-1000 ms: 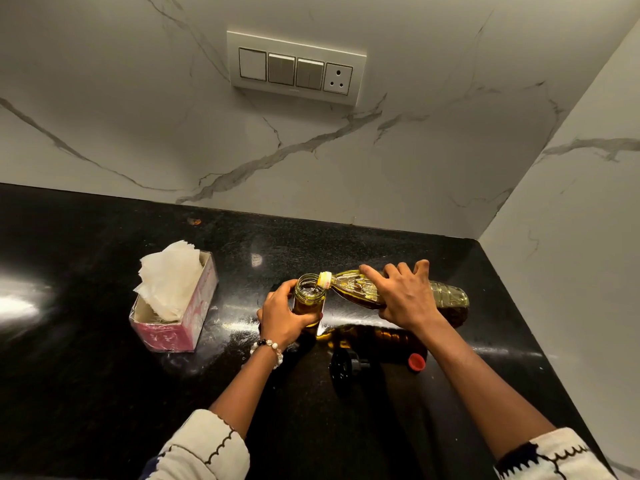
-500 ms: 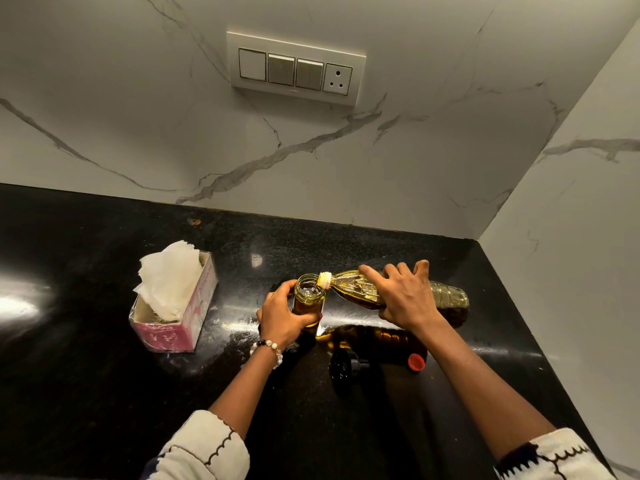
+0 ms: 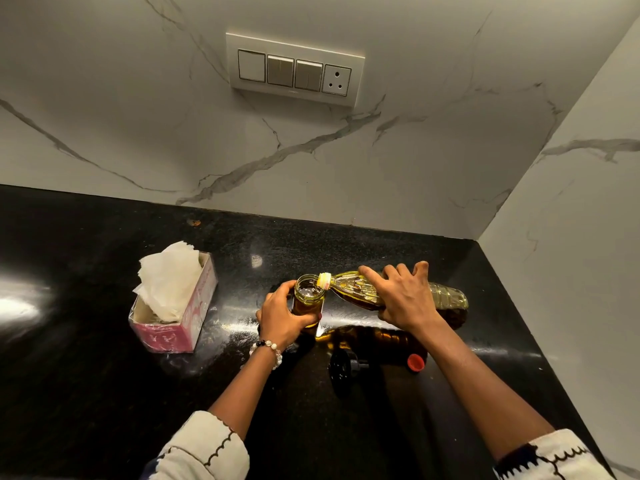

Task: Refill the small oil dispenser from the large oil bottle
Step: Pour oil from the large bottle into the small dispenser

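over dispenser (image 3: 309,299), right fingers (image 3: 372,276) grip tipped bottle (image 3: 446,296).

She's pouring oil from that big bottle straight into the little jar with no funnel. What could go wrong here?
1. The large oil bottle lies almost flat with its neck at the rim of the small dispenser; a surge could overshoot onto the black counter.
2. The dispenser looks fairly full, so it may overflow.
3. Spilled oil could make the left hand slip.

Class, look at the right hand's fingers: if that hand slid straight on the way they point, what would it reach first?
The right hand points leftward along the large oil bottle, so it would probably meet the bottle's yellow neck, then the small dispenser. Depth is unclear.
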`<state>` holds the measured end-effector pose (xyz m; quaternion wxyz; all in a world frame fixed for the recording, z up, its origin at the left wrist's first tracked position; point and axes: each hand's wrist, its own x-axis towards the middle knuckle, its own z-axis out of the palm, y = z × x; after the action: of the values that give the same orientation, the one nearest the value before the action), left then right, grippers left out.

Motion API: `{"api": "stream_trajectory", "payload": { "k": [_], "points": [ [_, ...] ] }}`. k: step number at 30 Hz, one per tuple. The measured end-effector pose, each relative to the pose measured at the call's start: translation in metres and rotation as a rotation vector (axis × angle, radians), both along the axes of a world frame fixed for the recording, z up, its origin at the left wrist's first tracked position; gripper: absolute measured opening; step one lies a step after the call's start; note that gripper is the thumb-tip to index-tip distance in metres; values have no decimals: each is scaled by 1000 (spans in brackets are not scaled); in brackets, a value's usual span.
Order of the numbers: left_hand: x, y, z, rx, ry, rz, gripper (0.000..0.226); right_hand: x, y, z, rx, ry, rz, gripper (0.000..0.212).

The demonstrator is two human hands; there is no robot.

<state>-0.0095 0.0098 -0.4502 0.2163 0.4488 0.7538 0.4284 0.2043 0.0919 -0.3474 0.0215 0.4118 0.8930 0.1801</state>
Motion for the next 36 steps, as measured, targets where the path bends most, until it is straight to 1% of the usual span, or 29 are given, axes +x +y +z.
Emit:
{"api": "stream_trajectory", "payload": {
  "k": [20, 26, 31, 36],
  "points": [
    [1, -2, 4, -4, -11, -4, 79, 1, 1, 0, 12, -19, 5, 92],
    [1, -2, 4, -6, -9, -13, 75, 2, 2, 0, 12, -26, 3, 91],
    [2, -3, 6, -3, -22, -7, 79, 2, 2, 0, 9, -27, -1, 92],
    [2, -3, 6, 10, -15, 0, 73, 2, 1, 0, 4, -23, -2, 92]
  ]
}}
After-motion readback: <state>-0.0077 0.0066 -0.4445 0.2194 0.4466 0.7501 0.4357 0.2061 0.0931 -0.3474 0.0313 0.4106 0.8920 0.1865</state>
